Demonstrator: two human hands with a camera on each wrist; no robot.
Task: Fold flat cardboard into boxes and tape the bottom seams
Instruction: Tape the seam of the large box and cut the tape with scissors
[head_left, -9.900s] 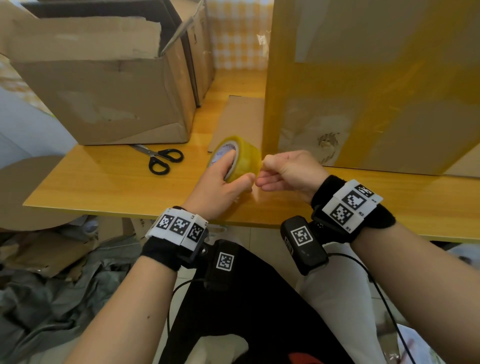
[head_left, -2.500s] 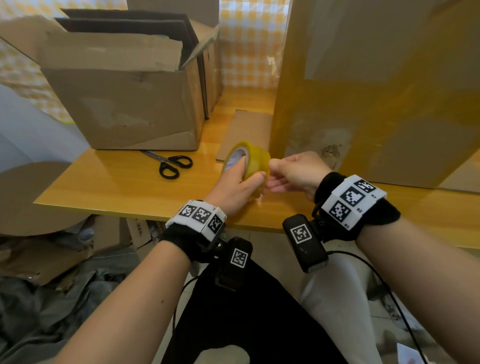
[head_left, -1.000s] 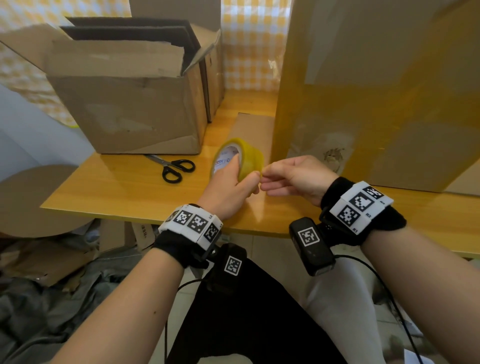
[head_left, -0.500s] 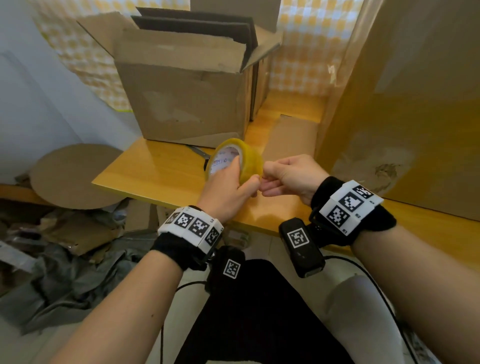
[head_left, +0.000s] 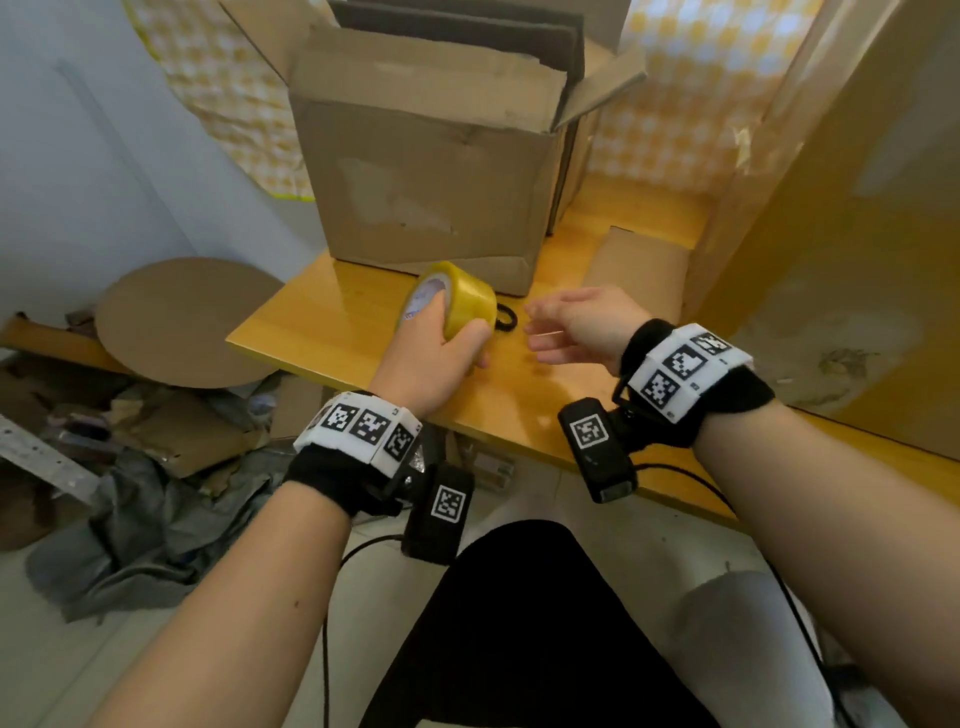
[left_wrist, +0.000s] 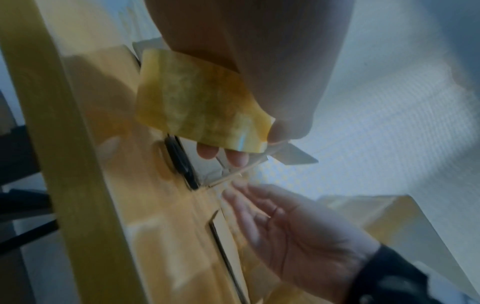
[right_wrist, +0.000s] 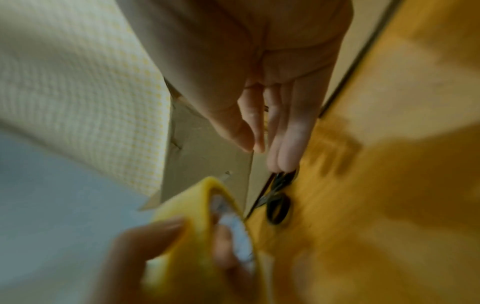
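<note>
My left hand (head_left: 453, 328) grips a yellow tape roll (head_left: 462, 299) upright over the wooden table (head_left: 332, 312), thumb on the outer band and fingers (left_wrist: 235, 159) through the core. Just right of the roll, my right hand (head_left: 540, 333) hovers open with straight fingers and holds nothing. Black scissors (head_left: 506, 318) lie on the table between the two hands, their handle loops (right_wrist: 278, 207) just beyond the right fingertips. A tall cardboard box (head_left: 841, 218), partly covered in yellowish tape, stands at the right. A flat cardboard piece (head_left: 639, 270) lies beside it.
An open brown carton (head_left: 431, 182) holding dark flat sheets stands at the back of the table. Below the table's left edge lie a round cardboard disc (head_left: 187, 317), cardboard scraps and grey cloth (head_left: 156, 519). A yellow checked curtain (head_left: 670, 104) hangs behind.
My right hand has let go at the roll's edge and opened, drawing slightly to the right. My left hand still holds the roll. The head view has swung left.
</note>
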